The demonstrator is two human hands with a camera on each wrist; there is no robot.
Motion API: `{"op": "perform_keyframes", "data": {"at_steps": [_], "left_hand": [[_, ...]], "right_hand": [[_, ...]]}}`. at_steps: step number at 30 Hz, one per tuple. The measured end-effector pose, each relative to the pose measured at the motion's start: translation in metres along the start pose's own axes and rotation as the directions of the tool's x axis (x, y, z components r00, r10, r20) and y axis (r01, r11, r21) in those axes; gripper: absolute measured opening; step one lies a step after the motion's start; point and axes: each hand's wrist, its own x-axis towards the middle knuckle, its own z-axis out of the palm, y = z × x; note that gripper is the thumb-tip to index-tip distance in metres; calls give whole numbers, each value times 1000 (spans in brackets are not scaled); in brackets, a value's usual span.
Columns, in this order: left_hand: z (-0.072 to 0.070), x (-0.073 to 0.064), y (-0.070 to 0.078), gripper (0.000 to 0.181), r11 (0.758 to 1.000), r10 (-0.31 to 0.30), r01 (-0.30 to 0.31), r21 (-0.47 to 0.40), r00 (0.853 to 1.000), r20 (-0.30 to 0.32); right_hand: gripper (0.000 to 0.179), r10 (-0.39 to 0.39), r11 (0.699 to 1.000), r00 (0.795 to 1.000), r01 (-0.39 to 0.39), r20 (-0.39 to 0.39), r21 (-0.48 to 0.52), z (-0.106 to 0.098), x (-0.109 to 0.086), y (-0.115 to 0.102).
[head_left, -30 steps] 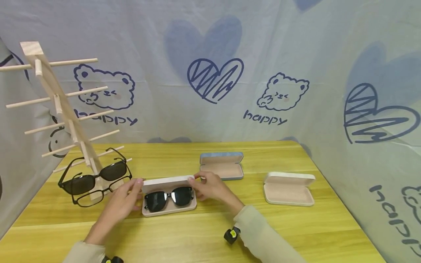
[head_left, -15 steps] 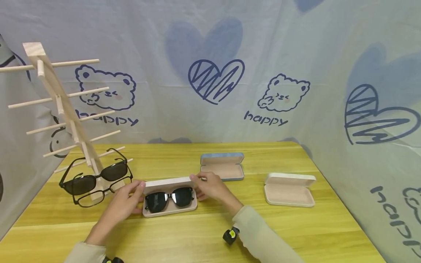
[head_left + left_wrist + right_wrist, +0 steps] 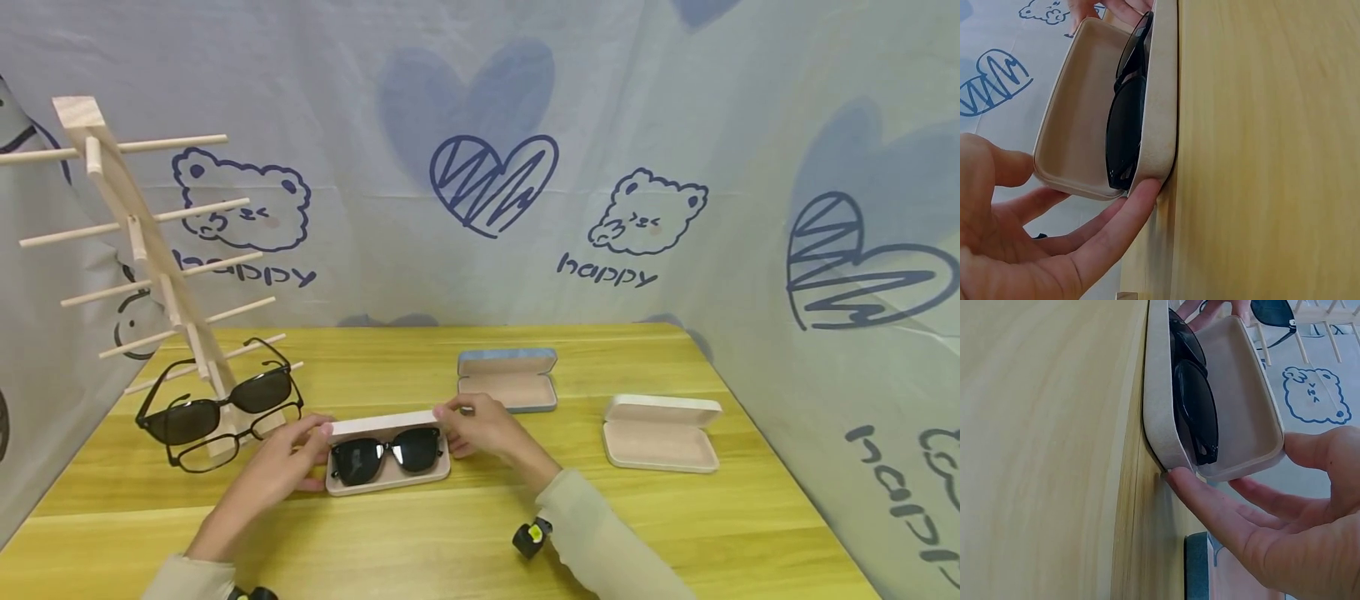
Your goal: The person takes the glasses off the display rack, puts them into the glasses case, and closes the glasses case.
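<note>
A pale glasses case (image 3: 387, 485) stands on the table with its lid (image 3: 384, 422) raised and tipped partly over the inside. Folded black sunglasses (image 3: 386, 455) lie in it, lenses toward me. My left hand (image 3: 283, 457) holds the case's left end. In the left wrist view, the thumb (image 3: 1013, 167) presses the lid's edge, and a fingertip (image 3: 1149, 186) touches the base's corner. At the other end my right hand (image 3: 483, 429) grips in the same way, its thumb (image 3: 1304, 450) on the lid's edge and a finger (image 3: 1185, 481) at the base.
To the left rises a wooden glasses rack (image 3: 153, 250) with black sunglasses (image 3: 217, 408) and clear-lens glasses (image 3: 210, 454) on its low pegs. A blue open case (image 3: 510, 387) stands behind my right hand, a white open case (image 3: 660, 442) farther right. Printed cloth (image 3: 360, 100) surrounds the table.
The lid of the case between my hands has tipped slightly forward and down over the sunglasses. Both thumbs have moved with it; the base has stayed in place.
</note>
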Motion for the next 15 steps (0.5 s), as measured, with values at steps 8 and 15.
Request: {"op": "perform_keyframes", "data": {"at_steps": [8,15], "left_hand": [[-1,-3,-1,42,998,20,-18,-58,999,33],[-2,-6,-1,33,998,28,-26,-56,999,34]], "right_hand": [[36,14,999,998,-17,56,47,-4,-3,-4],[32,17,999,996,-20,85,42,-5,-3,-5]]}}
